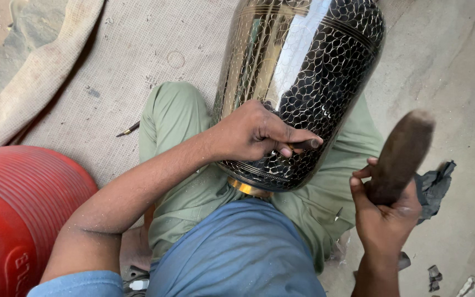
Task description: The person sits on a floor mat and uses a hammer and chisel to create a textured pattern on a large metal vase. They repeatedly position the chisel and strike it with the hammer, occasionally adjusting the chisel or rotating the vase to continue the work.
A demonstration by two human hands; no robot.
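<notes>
metal vase (pixel 303 71), dark and scale-patterned, lay across the person's lap, where the left hand (pixel 251 132) gripped a chisel (pixel 303 144) against it and the right hand (pixel 383 220) gripped a wooden mallet (pixel 402 154), best struck squarely and lightly.

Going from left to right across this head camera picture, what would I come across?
Red ribbed drum → small dark tool on the cloth → left hand pressing a chisel to the patterned metal vase → right hand holding a wooden mallet → dark rag.
</notes>
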